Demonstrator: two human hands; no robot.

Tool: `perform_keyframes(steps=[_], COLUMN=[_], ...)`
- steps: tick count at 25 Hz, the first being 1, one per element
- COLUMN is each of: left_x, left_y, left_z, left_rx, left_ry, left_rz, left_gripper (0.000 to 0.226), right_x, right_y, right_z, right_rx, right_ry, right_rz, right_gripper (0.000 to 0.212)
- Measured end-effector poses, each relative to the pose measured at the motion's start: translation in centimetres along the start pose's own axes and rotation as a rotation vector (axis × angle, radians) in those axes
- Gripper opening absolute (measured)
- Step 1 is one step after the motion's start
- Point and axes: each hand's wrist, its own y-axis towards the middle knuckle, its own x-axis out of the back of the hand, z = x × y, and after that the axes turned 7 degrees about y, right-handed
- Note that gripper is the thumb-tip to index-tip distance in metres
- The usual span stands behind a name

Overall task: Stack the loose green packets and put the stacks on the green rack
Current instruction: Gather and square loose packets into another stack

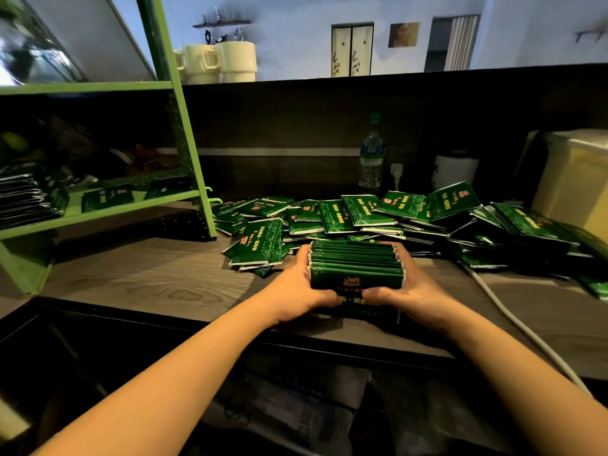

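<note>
we see both hands at the near edge of the wooden tabletop (pixel 158 284), clasping a stack of green packets (pixel 357 266) from either side. the left hand (pixel 297 284) wraps the stack's left end, its thumb curled across the near face; its fingers lie behind the stack, so we cannot tell how they sit. the right hand (pixel 411 286) mirrors it on the right end, thumb likewise pressed on the front, fingers mostly hidden. the packets in the stack stand on edge, packed close together, just above or on the tabletop; we cannot tell which.

behind the stack a loose pile of green packets (pixel 362 215) spreads across the tabletop, overlapping at all angles. to the left stands the green rack (pixel 184 133), with a few packets already lying on its lower shelf (pixel 108 197). a water bottle (pixel 371 159) stands upright against the back wall, and cream mugs (pixel 235 60) sit on the ledge above. a white cable (pixel 526 334) trails over the tabletop at right.
</note>
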Motion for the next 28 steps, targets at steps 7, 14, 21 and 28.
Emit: perform_keyframes(steps=[7,14,21,28], left_x=[0.5,-1.6,-4.3,-4.1], left_y=[0.1,1.0,1.1,0.8], left_z=[-0.9,-3.8,-3.3,-4.4], left_rx=[-0.149,-0.214,-0.144,0.016], left_ry=[-0.371,-0.448,-0.511,-0.723], left_rz=[-0.247,-0.262,-0.121,-0.153], left_gripper=[0.089,0.107,0.092,0.073], right_x=[0.2,-0.4,-0.4,-1.1], right_y=[-0.2,0.4,0.3,0.4], right_z=[0.3,-0.5,-0.4,0.5], right_rx=[0.057,0.016,0.037,0.019], right_ry=[0.032,-0.014,0.071,0.146], right_rz=[-0.111,0.005,0.013,-0.036], right_gripper=[0.08,0.099,0.097,0.09])
